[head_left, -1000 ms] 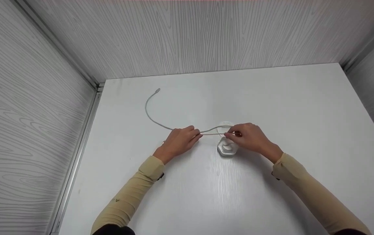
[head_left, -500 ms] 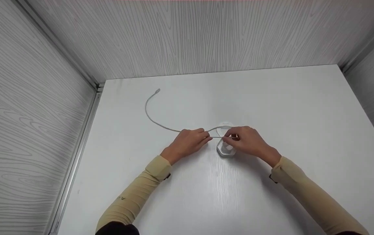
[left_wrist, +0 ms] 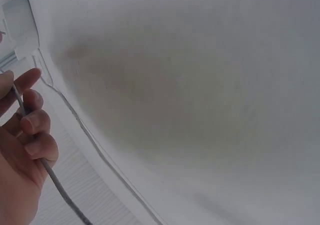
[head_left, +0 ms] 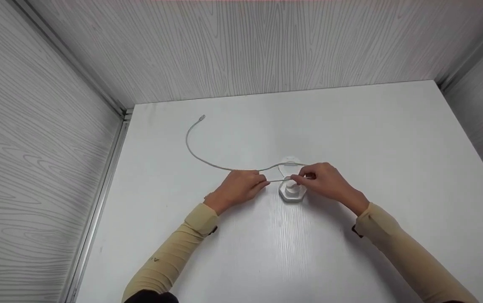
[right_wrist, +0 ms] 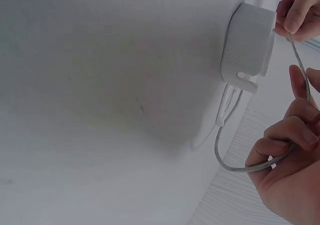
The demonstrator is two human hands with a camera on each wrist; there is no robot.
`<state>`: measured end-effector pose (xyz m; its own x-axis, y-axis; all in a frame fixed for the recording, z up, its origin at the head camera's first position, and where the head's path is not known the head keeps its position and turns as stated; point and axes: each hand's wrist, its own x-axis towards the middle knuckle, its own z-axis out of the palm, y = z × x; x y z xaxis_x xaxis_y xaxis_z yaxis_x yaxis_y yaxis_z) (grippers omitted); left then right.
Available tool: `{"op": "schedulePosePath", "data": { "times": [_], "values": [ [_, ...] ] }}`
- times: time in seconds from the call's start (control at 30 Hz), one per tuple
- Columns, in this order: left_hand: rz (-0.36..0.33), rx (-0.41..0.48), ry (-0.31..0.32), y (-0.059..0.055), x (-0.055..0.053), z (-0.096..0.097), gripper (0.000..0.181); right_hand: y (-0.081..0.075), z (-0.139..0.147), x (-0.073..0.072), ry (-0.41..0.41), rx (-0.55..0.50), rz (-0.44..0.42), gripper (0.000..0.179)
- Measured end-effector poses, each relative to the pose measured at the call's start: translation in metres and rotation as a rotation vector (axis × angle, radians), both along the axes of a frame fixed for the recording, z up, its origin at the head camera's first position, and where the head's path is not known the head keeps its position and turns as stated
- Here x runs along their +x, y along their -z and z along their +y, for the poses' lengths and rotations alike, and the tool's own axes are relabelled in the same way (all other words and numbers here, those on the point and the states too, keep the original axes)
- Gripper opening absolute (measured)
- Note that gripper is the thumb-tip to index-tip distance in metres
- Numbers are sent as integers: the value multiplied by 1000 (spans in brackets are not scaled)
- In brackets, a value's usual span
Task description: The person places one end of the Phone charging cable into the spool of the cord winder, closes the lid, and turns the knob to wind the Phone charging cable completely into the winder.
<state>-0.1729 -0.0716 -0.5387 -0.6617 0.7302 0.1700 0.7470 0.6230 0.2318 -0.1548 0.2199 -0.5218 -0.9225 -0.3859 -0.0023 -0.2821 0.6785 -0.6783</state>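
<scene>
A thin grey-white cable (head_left: 216, 166) lies in a curve on the table, its plug end (head_left: 201, 118) at the far left. My left hand (head_left: 239, 187) grips one stretch of it; the left wrist view shows the cable (left_wrist: 62, 190) running through the curled fingers. My right hand (head_left: 327, 181) pinches the same cable a short way to the right, and a loop (right_wrist: 235, 170) bends out below its fingers. Between and below the hands sits a white hexagonal holder (head_left: 292, 196), with a notch in its side wall (right_wrist: 245, 76). The held stretch passes over its far edge.
A pale rounded piece (head_left: 290, 159) lies just beyond the holder, partly under the cable. The white table (head_left: 372, 126) is bordered by wood-grain panels at the back (head_left: 258, 46), left and right.
Both hands have come slightly nearer the front edge, drawing the held stretch of cable from beyond the holder to over its far edge. The plug end has hardly moved.
</scene>
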Motion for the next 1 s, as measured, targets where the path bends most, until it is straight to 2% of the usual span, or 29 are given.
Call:
{"op": "schedulePosePath", "data": {
  "times": [0.1, 0.5, 0.83, 1.0],
  "values": [
    [-11, -17, -6, 1, 0, 1, 31, -2, 3, 1, -9, 30, 17, 30],
    [-35, -43, -19, 6, 2, -1, 32, -2, 10, -1, -62, 226, 258, 31],
    [-63, -84, -17, 7, 2, 1, 31, 0, 14, 0, -80, 220, 231, 27],
    [-110, -75, -29, 6, 1, 1, 30, 0, 11, 1, -112, 225, 237, 25]
  ]
}}
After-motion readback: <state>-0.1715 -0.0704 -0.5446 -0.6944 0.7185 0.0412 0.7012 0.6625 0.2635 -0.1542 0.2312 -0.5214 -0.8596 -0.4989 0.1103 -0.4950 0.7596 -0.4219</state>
